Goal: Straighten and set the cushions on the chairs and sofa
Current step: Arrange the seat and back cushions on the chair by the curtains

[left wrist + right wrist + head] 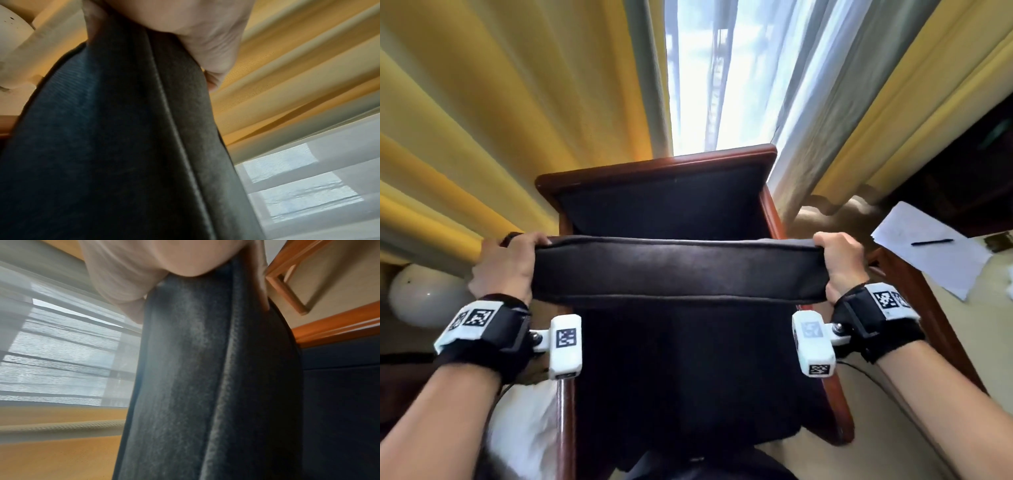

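**Dark cushion held over the wooden chair**

Both hands grip one dark cushion (681, 270) by its short ends: the left hand (505, 263) has fingers curled over the left end, the right hand (839, 262) over the right end. The cushion stands on edge, lifted above the seat of the wooden chair (661, 164), in front of its backrest. Yellow curtains (500, 102) hang behind. On the tabletop (986, 325) to the right lies paper (928, 253) with what looks like a pen (932, 242).
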Demonstrator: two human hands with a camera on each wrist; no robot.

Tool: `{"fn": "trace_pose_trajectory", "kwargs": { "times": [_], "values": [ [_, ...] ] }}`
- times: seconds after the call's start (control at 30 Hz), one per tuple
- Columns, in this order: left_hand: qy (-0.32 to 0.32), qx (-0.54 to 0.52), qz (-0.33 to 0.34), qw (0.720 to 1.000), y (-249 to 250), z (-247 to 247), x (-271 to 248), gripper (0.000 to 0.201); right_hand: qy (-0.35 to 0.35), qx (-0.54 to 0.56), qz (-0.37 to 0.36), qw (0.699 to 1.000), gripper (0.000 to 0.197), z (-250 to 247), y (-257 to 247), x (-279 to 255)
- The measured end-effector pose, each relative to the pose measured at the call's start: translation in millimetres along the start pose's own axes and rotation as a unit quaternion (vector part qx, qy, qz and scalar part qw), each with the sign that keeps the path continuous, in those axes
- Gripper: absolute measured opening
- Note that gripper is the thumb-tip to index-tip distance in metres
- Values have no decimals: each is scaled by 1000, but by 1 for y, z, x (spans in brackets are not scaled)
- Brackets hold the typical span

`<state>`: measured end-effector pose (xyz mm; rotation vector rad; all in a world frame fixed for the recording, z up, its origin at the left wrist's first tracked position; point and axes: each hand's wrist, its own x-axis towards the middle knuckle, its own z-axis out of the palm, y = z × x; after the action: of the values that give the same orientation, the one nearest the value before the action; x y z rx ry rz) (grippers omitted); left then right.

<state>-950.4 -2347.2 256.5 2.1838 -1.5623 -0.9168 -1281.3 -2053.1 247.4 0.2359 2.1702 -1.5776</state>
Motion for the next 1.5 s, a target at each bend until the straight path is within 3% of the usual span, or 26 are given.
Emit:
{"fn": "trace_pose_trajectory", "kwargs": {
  "times": [0.1, 0.2, 0.37, 0.43, 0.5, 0.6, 0.77, 1.1, 1.3, 1.5],
  "values": [
    [12, -45, -10, 999, 7, 6, 4, 73, -13, -20, -40, 999, 5, 28, -16, 23],
    [-10, -83, -28, 996, 5, 33, 12, 72, -17, -13, -50, 999, 21, 51, -7, 49],
    [-119, -41, 42, 991, -10, 81, 31, 92, -57, -41, -18, 997, 77, 78, 21, 70],
    [-134, -6, 61, 989, -25, 94, 48, 98, -88, -123, -45, 988, 85, 89, 28, 72],
    [-145, 35, 77, 986, -26, 98, 56, 108, -104, -232, -99, 962, 85, 99, 33, 77],
    [-149, 93, 86, 981, -15, 102, 69, 99, -126, -341, -131, 922, 83, 112, 33, 92],
    [-114, 145, 111, 977, 13, 121, 91, 92, -141, -400, -150, 893, 80, 139, 9, 118],
    [-90, 224, 71, 968, 37, 147, 123, 85, -108, -454, -165, 869, 75, 174, 4, 145],
    [-122, 170, 87, 974, 25, 131, 108, 90, -133, -480, -164, 852, 76, 155, -5, 135],
    [-115, 76, 115, 984, -10, 100, 52, 82, -124, -478, -208, 844, 68, 129, 15, 97]
  ]
}}
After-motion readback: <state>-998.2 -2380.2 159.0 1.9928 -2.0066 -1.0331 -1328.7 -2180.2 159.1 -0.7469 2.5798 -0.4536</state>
